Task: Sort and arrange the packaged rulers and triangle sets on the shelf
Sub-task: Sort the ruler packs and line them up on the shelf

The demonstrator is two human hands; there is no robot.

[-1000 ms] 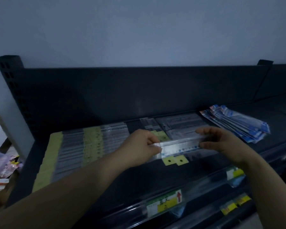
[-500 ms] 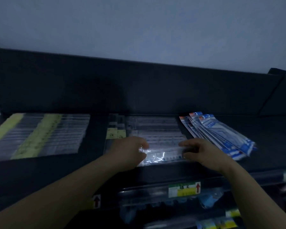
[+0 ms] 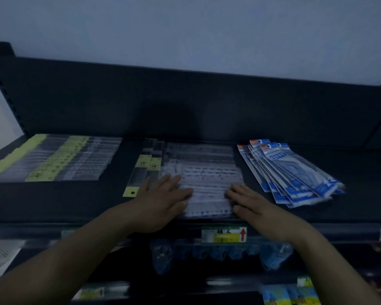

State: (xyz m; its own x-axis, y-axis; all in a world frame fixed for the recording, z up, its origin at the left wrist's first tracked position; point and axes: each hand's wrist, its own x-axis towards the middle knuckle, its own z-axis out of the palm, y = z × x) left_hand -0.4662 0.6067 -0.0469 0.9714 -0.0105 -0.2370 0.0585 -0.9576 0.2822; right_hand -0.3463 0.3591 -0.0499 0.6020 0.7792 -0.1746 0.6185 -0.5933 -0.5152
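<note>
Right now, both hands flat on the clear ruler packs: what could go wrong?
1. The clear packs sit near the front edge of the shelf; slippery sleeves under the left hand and right hand may slide off.
2. The right hand is close to the fanned blue packs; a sideways push could scatter them.

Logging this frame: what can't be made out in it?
Head view only, and dim.
Print on the clear ruler packs: motion-blurred; near corners covered by the left hand and right hand.
Writing on the price label: too small.
Contents of the blue packs: unclear in the dark.
The bluish goods on the lower shelf: blurred, shadowed.
The yellow-and-blue packs: cut off by the bottom edge.
</note>
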